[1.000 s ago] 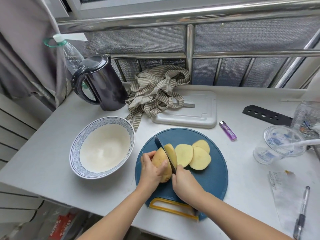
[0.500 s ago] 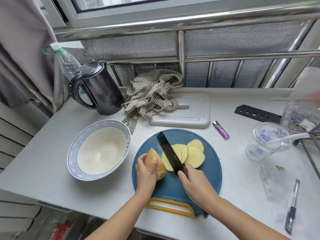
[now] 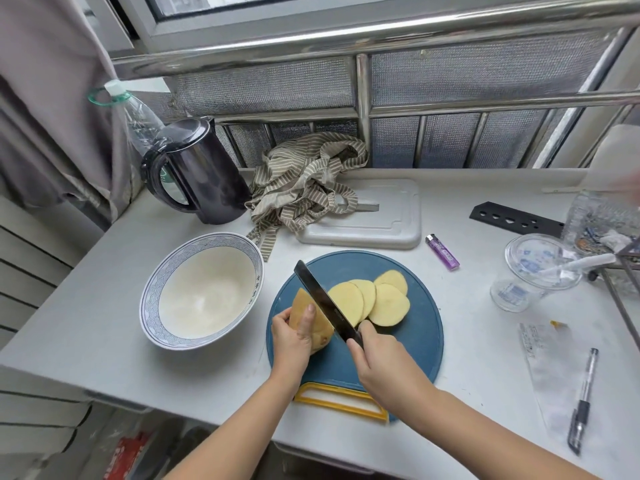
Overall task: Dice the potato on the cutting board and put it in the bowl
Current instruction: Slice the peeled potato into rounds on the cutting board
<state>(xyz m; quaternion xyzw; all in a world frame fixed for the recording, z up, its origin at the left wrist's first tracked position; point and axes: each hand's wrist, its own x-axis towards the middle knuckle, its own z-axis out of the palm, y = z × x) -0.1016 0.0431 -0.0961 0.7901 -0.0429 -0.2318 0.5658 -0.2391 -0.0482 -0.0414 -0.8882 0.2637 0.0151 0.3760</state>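
Note:
A round blue cutting board [image 3: 412, 344] with a yellow handle lies on the white table. My left hand [image 3: 292, 336] grips the uncut end of the potato [image 3: 320, 332] at the board's left side. Several yellow potato slices [image 3: 375, 301] lie overlapping in the board's middle. My right hand [image 3: 384, 362] holds a black knife [image 3: 322, 299], its blade slanting up and left between the potato piece and the slices. A white bowl [image 3: 156, 303] with a blue patterned rim stands empty left of the board.
Behind the bowl stand a black kettle [image 3: 201, 174] and a plastic bottle [image 3: 138, 119]. A striped cloth [image 3: 304, 181] drapes over a white cutting board [image 3: 391, 220]. A purple lighter [image 3: 442, 252], a plastic cup [image 3: 533, 271] and a pen [image 3: 583, 400] lie at the right.
The knife finished a cut and the new slice fell onto the others. The blade then lifted and now slants beside the remaining potato piece. The camera view shifted slightly.

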